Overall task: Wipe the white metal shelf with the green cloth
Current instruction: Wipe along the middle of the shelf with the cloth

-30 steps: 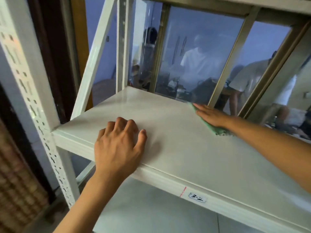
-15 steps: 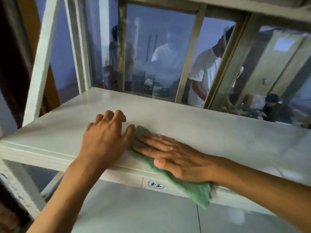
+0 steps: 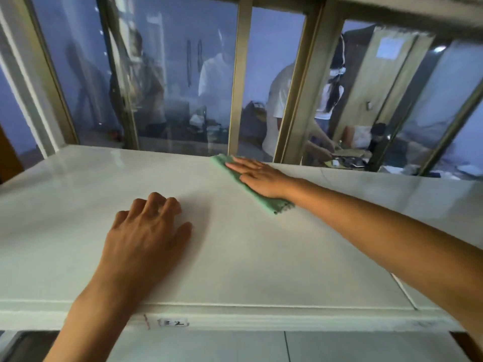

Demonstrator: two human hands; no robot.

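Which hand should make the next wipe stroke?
Right. The right hand already presses flat on the green cloth at the shelf's back edge; the left hand only rests near the front.

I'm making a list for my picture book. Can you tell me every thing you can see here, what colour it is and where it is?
shelf: one, white metal, fills the lower half of the view
green cloth: one, green, flat on the shelf near its back edge, under the right hand
label: one, white with dark handwriting, on the shelf's front edge, beside a red mark
window: one, brownish frame with glass panes, behind the shelf
people behind the glass: several, mostly in white tops, blurred
left hand: one, rests on the shelf, fingers bent, holds nothing
right hand: one, flat fingers press the cloth down
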